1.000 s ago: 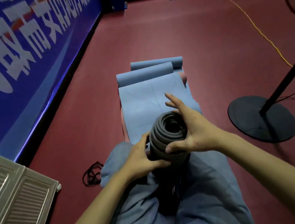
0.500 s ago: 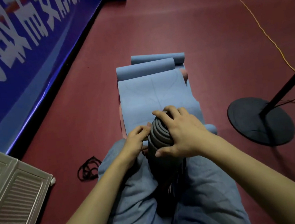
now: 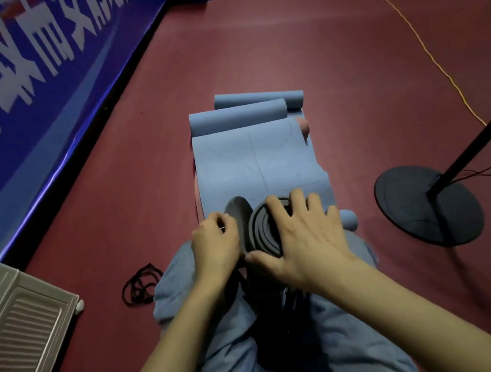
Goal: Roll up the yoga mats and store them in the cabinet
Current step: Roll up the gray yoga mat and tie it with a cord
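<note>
Rolled dark grey yoga mat [image 3: 263,232] is held on end between the knees, its long axis pointing up toward the camera, so the foam spiral is seen. Compared with half a second ago, the loose outer flap [image 3: 237,209] has been drawn out to the left. That flap is pinched by the left hand [image 3: 214,247]; the right hand [image 3: 302,240] is pressed over the coil with spread fingers. Beyond, a smooth blue mat [image 3: 250,160] lies half unrolled on the red floor [image 3: 253,47].
</note>
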### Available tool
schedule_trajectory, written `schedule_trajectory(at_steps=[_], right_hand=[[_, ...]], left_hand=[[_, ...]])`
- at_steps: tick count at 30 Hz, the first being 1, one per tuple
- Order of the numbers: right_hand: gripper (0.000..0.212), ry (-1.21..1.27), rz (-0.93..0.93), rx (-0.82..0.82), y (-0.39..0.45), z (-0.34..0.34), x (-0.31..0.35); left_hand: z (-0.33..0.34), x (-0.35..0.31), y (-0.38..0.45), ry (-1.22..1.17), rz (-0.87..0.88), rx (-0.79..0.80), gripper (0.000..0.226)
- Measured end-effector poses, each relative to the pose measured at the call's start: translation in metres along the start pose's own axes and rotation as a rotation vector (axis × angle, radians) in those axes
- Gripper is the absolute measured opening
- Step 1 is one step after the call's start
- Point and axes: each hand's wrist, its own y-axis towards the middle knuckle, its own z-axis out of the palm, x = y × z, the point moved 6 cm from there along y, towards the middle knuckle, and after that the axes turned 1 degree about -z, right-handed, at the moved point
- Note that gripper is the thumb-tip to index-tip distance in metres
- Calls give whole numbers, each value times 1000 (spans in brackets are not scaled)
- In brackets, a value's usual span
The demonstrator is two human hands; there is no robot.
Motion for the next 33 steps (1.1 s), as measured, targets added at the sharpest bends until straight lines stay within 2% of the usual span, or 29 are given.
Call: schedule_trajectory(at_steps=[6, 11, 14, 16, 19, 23, 25, 28, 30, 33], right_hand=[[110, 99, 15, -1, 23, 34, 0], [108, 114, -7, 0, 32, 35, 4], [112, 167, -71, 39, 35, 33, 1], [112, 288, -127, 64, 40, 28, -5], [99, 532, -85, 36, 53, 25, -23], [66, 449, -35, 120, 69, 42, -35], [50, 456, -42, 128, 74, 42, -36], [47, 515, -94, 157, 76, 40, -32], [48, 563, -147, 153, 72, 43, -24], [48, 615, -142, 100, 56, 55, -14]], left_hand=[[2, -8, 8, 2, 42, 81, 21], [2, -5, 14, -5, 51, 110, 21], [5, 3, 17, -97, 20, 144, 25], [5, 5, 19, -136, 13, 139, 19], [5, 7, 27, -175, 29, 154, 14], [8, 1, 37, -170, 55, 251, 25], [5, -4, 46, -114, 76, 229, 29], [2, 0, 68, -112, 53, 166, 33], [10, 0, 75, -176, 24, 257, 27], [32, -6, 63, -172, 3, 516, 20]])
